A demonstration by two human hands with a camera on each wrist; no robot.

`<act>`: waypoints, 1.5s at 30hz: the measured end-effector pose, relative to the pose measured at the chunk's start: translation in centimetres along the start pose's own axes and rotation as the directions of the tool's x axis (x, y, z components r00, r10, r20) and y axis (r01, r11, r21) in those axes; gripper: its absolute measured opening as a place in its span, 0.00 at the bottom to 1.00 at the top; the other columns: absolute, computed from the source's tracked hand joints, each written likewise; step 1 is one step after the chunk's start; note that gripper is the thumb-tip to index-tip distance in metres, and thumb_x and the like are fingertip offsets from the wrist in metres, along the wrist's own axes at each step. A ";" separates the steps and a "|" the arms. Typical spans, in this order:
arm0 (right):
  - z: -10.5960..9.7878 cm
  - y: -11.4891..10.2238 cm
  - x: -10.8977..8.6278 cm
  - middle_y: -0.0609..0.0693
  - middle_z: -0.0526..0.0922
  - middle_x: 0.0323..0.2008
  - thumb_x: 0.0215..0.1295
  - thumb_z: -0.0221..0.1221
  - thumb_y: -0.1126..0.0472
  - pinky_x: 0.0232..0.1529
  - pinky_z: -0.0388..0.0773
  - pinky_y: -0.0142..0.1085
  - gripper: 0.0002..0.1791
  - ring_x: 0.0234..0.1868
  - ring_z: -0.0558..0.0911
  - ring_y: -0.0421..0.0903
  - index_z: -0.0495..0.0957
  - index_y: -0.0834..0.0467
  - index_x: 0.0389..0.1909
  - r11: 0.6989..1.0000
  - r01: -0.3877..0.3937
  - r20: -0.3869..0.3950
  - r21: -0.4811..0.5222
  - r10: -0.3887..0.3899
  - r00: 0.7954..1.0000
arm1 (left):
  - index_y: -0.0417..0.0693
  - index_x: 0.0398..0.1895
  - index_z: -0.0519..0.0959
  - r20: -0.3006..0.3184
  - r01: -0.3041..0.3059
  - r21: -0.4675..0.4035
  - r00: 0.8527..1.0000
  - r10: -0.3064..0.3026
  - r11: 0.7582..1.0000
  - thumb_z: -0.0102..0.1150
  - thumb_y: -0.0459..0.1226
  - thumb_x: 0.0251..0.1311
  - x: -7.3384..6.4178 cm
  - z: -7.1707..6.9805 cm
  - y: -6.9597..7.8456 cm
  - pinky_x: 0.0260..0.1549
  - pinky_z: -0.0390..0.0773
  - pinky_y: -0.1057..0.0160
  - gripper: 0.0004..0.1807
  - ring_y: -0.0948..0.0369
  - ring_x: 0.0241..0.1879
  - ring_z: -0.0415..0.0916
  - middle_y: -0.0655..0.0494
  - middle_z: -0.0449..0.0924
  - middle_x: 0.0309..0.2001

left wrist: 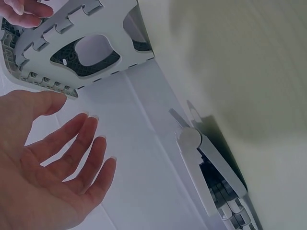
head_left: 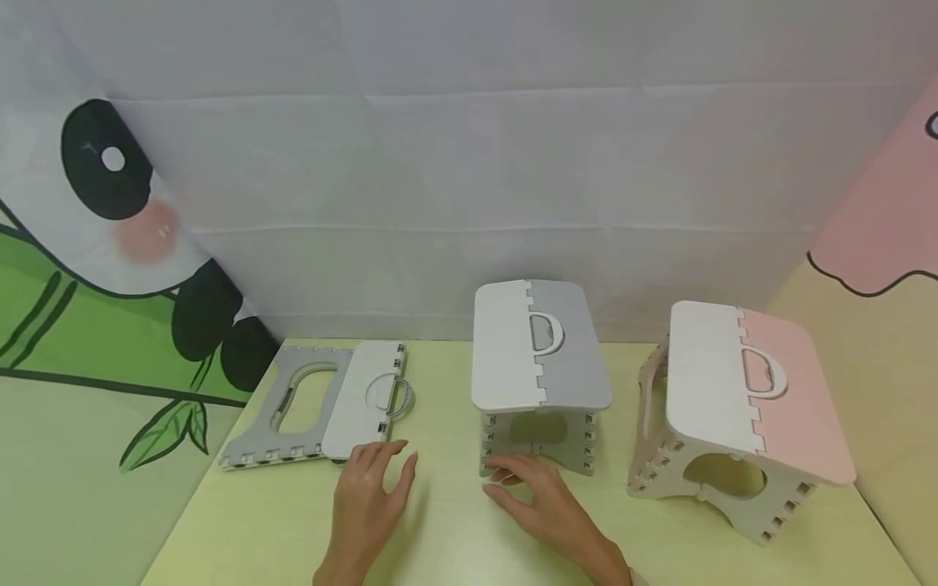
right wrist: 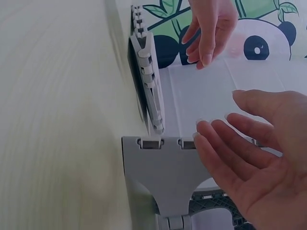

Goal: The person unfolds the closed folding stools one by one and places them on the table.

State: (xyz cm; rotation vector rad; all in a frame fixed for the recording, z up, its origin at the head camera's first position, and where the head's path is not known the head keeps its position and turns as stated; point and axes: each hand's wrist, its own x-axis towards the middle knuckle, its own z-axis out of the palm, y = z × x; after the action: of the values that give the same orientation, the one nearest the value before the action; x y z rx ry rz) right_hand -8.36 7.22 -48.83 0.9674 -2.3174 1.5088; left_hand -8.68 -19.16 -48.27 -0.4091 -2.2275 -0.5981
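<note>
Hovering over the front half of the worktop (head_left: 449, 541), the person's left hand (head_left: 364, 496) and right hand (head_left: 548, 503) are apart from each other, fingers loosely bent and gripping nothing. The left hand is at the near corner of the folded stool (head_left: 357, 400), the right by the near legs of the grey-and-white stool (head_left: 501, 350); whether any fingertip touches either cannot be told. Held between the two, the hands seem placed to keep both within reach.

The folded stool lies low towards the back left corner, probably because its legs are tucked in and cannot bear it upright; the left wrist view shows its panels not fully closed. The grey-and-white stool, near the middle of the back edge, and the pink-and-white stool (head_left: 709, 378), by the right edge, stand on spread legs, which should keep their tops steady.

The folded stool's outer end comes close to the left edge, leaving little margin there. A gap separates it from the grey-and-white stool, and a narrower one separates the two standing stools. Behind, the cloth (head_left: 432, 171) limits movement past the back edge.
</note>
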 end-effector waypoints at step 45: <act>5.0 -0.2 2.6 0.56 0.81 0.56 0.79 0.56 0.59 0.54 0.83 0.39 0.15 0.52 0.84 0.52 0.77 0.60 0.61 0.951 -0.237 0.114 0.199 0.218 0.969 | 0.37 0.39 0.86 -0.012 0.104 0.082 0.995 -0.103 0.991 0.75 0.31 0.51 -0.5 -2.2 -5.1 0.36 0.79 0.46 0.12 0.43 0.38 0.79 0.45 0.84 0.36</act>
State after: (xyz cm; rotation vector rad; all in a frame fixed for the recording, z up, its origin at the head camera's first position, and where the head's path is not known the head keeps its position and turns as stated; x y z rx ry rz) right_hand -9.32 1.76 -49.64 0.8549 -2.4406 1.8718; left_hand -9.36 -24.62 -48.86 -0.2493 -2.2677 -0.5582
